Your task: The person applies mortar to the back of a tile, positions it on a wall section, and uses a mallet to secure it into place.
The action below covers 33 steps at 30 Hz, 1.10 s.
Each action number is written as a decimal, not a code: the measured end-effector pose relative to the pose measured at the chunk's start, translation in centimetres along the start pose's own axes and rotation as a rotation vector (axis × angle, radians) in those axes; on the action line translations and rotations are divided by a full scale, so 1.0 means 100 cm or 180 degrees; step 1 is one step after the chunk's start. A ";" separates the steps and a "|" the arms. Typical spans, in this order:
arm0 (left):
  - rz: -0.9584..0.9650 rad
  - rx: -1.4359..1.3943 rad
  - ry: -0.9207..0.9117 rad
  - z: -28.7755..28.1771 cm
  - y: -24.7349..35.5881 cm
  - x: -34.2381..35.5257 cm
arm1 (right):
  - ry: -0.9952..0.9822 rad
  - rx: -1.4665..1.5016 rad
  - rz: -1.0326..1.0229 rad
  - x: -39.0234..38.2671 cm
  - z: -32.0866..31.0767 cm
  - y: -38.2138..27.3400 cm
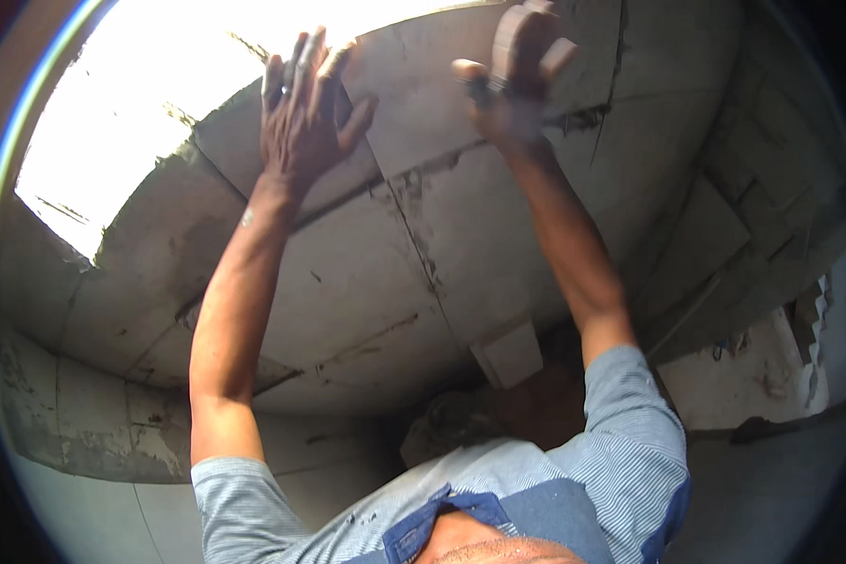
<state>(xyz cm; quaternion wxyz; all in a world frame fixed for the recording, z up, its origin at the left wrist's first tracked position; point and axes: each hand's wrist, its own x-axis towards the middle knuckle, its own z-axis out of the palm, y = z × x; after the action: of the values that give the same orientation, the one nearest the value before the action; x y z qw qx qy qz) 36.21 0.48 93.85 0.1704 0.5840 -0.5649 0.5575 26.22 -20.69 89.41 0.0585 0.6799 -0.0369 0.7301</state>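
Both my arms reach up to a wall of large grey blocks (367, 282) with dark mortar joints. My left hand (303, 117) lies flat with spread fingers on the upper edge of a block (240, 141) beside the bright opening. My right hand (515, 80) is closed around a small brownish tool (526, 33) held against the light top block (423, 103); what kind of tool it is I cannot tell. A dark mortar smear (583, 120) runs just right of that hand.
A bright overexposed opening (132, 103) fills the upper left. A small block piece (509, 352) juts out lower down, with rubble (451, 418) below it. More block walls and stacked blocks (733, 235) stand on the right. My striped shirt and blue collar (536, 498) fill the bottom.
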 end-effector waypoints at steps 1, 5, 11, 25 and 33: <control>0.0033 0.0018 0.0046 0.003 0.002 0.003 | 0.0087 -0.0016 0.0022 0.004 0.005 0.002; 0.0027 -0.0037 -0.0075 0.005 0.009 0.005 | 0.0235 -0.0112 0.0234 -0.004 0.005 -0.008; -0.0014 0.0019 -0.0018 -0.001 0.003 -0.002 | -0.0008 0.0108 -0.0031 0.016 -0.010 -0.016; 0.0023 0.0193 0.0174 0.011 0.002 0.009 | -0.0961 -0.0543 -0.0153 0.006 0.011 -0.007; 0.0095 0.0193 -0.0045 0.007 0.013 0.009 | -0.0097 -0.0476 -0.0375 0.004 0.002 -0.008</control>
<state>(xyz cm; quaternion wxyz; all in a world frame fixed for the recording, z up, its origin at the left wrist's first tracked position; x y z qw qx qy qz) 35.18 -0.92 93.79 0.1402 0.5844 -0.5576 0.5727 26.50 -19.89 89.85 0.1513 0.6856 -0.0522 0.7102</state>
